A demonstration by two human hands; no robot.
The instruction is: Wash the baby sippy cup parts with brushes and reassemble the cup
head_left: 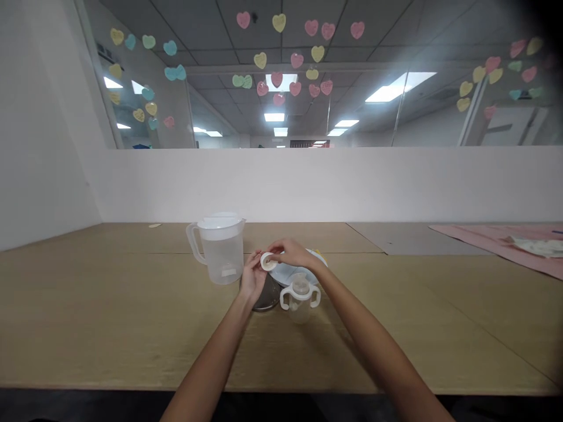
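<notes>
My left hand [253,280] is closed on a small round white bottle cap [266,262], its open side turned partly toward me. My right hand [288,253] reaches over from the other side, its fingertips pinching the cap's edge and inside. Just in front of the hands stands a clear baby bottle [299,308] with two white handles; it is upright and uncapped. A dark metal dish [267,298] lies below my left hand, partly covered by it. Behind the bottle is a pale blue plate [317,265], partly hidden by my right hand and wrist.
A translucent pitcher [223,255] with a white lid stands left of my hands. Something yellow shows at the plate's far edge. A pink cloth [484,237] with a whitish item on it lies at the far right of the wooden table [132,316]. A white wall [308,184] rises behind.
</notes>
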